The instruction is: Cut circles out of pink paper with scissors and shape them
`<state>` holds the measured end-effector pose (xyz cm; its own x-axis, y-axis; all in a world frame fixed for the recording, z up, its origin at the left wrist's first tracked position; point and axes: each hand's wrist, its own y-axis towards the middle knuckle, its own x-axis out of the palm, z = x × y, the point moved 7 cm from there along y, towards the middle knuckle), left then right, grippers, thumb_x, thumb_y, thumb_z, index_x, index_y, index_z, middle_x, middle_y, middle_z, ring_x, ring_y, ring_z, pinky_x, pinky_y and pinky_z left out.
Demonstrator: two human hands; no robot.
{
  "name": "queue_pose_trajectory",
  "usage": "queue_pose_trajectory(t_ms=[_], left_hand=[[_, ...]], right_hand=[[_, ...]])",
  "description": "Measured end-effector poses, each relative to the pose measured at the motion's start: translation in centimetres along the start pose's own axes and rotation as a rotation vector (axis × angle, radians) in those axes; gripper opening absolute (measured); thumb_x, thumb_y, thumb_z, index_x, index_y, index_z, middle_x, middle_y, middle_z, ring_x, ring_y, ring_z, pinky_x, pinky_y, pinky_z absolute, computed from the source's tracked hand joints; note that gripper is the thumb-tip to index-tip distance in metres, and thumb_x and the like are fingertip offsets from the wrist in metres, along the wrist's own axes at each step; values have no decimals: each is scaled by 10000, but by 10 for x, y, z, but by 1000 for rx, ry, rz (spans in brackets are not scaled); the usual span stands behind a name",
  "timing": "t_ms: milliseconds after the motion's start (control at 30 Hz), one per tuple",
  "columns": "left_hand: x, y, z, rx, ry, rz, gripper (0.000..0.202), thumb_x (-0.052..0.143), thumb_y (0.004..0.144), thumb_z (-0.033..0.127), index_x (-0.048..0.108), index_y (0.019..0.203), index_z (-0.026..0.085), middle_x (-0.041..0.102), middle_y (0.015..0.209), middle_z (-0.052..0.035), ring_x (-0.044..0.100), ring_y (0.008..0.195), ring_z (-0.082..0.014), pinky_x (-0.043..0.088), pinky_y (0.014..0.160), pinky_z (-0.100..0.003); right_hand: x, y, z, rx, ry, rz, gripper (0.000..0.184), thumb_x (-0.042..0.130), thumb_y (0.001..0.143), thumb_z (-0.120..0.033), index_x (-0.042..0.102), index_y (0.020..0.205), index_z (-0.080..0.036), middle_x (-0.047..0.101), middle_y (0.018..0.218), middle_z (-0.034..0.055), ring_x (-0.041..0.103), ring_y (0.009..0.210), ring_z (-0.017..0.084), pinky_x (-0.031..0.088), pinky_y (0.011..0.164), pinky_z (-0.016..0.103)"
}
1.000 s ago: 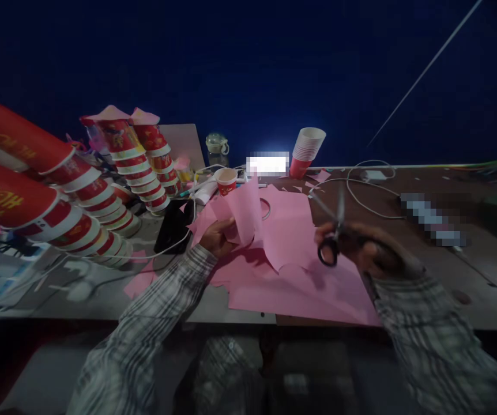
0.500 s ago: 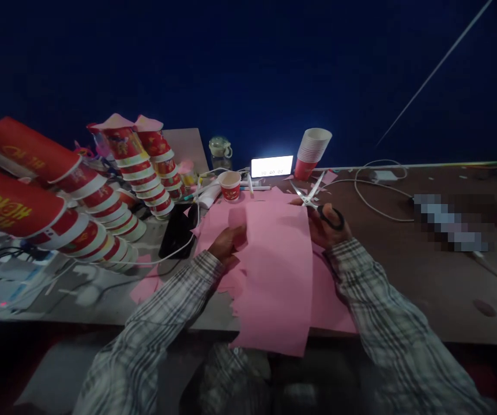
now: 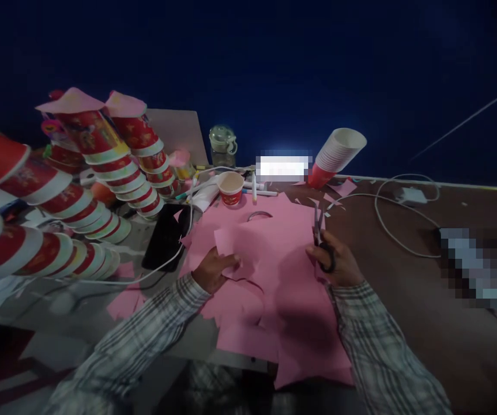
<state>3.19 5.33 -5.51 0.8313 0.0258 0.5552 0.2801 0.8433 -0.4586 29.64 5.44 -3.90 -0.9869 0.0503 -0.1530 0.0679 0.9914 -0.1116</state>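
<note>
Head view. Pinching a cut pink paper piece [image 3: 236, 249] in left hand [image 3: 213, 271], just above pink sheets [image 3: 302, 323] spread on table [image 3: 404, 294]. Clenching scissors [image 3: 320, 237] in right hand [image 3: 338, 266], blades pointing away. Likely mid-cutting; needing paper edge fed between opened blades next. Counting: one scissors, one loose red cup [image 3: 230, 189], several cup stacks [image 3: 114, 167].

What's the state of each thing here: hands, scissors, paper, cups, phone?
left hand, fingers pinching the pink sheet
right hand, closed on the scissors
pink sheet, near edge lifted off the pile
scissors, blades up, nearly closed
single cup, upright, mouth up
nested cups, tilted stack
phone, flat, dark
jar, lid on
</note>
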Motion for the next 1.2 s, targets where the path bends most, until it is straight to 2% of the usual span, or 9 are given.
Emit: queue_pose_trajectory(t_ms=[100,267,467,633,767,867,1000,1100,1200], left_hand=[[-2,0,-3,-53,-88,-30,180,814,604,113,699,737,75,702,668,-99,669,600,-185,565,641,-290],[-3,3,4,3,-82,-70,206,762,653,117,687,842,81,719,725,-95,691,625,-200,588,654,-304],[-2,2,9,52,-21,-87,159,694,713,108,666,868,89,722,752,-87,712,685,-211,605,750,-351],[1,0,5,13,-62,-78,111,660,754,107,629,860,94,710,742,-84,718,730,-239,599,788,-448],[11,-5,7,50,-119,-215,234,691,761,167,613,974,112,719,861,-105,705,907,-308,558,839,-530],[21,-9,5,37,-66,-334,428,768,702,248,596,1085,163,717,986,-111,697,930,-308,569,781,-463],[20,-8,-1,42,40,-259,467,833,614,251,640,1030,163,726,940,-86,698,794,-240,561,645,-334],[15,-4,-3,107,166,-177,285,814,644,218,696,885,122,705,715,-56,640,602,-166,522,557,-281],[17,0,-5,132,324,-201,167,751,733,250,714,723,88,584,466,-27,522,431,-112,451,451,-238]], right_hand=[[-14,2,-1,-6,-12,133,463,743,676,-412,643,1083,-215,612,868,37,585,788,179,477,632,281],[-10,2,1,56,66,135,413,748,654,-359,667,1028,-206,599,792,22,544,646,126,449,552,255],[2,2,-10,-100,-36,235,478,759,551,-335,615,986,-199,592,840,6,568,685,121,476,593,250],[-4,0,-24,-189,-81,301,426,683,593,-338,569,978,-197,571,794,-7,543,634,108,477,598,253],[-18,0,-27,-275,-124,415,379,645,621,-329,559,967,-201,559,774,-15,510,581,94,462,560,245],[-22,0,-27,-358,-159,507,354,623,633,-308,559,963,-197,562,744,-27,507,552,87,464,553,238],[-16,-5,-28,-444,-251,585,337,599,665,-280,561,991,-201,602,774,-13,570,601,105,480,551,228],[-13,-13,-34,-504,-347,650,331,588,694,-248,564,1022,-208,631,813,2,604,663,123,510,602,247],[-12,-19,-38,-555,-409,690,330,593,711,-229,563,1038,-205,640,830,10,611,669,131,526,634,271]])
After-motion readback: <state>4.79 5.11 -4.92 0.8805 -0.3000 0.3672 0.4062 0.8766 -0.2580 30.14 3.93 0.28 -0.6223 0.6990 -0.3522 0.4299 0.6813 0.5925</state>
